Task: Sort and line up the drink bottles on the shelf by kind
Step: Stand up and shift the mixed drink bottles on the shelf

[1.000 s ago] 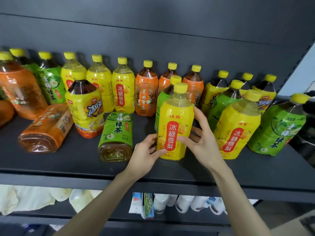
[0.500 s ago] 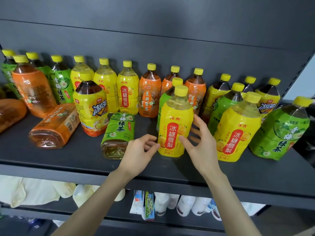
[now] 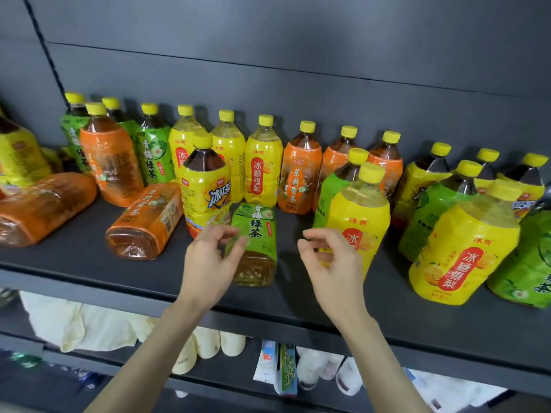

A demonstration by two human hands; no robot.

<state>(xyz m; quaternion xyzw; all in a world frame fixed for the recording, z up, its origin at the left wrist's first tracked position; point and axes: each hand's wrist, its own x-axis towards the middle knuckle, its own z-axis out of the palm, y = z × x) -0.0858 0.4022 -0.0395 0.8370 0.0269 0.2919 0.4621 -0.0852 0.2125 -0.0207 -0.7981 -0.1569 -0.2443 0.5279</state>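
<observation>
A: Dark grey back panel [image 3: 298,40], and in front of it a matte dark shelf [image 3: 89,272], crowded end to end. Along the rear edge, a row of upright bottles [image 3: 264,162], all yellow-capped: green labels toward the left end, then yellow, then orange, then dark tea in yellow wrap toward the right end.

B: And nearer the front edge?

A: Mixed up. About mid-shelf, a lying green tea bottle [image 3: 258,231], base toward the front edge. Left of it a lying orange bottle [image 3: 146,225], and a second orange bottle [image 3: 44,207] down at the left edge. Just behind the green one, an upright iced tea bottle [image 3: 205,192].

B: Hands?

A: At the front edge, the left hand [image 3: 208,263], fingers loosely curled, gripping nothing, right in front of the lying green tea bottle; touching or not, impossible to say. Beside it the right hand [image 3: 334,263], equally loose and empty, in front of an upright yellow pear bottle [image 3: 366,216].

B: Below?

A: A lower shelf [image 3: 226,380] with pale cloth [image 3: 80,326] and small cartons [image 3: 277,365].
</observation>
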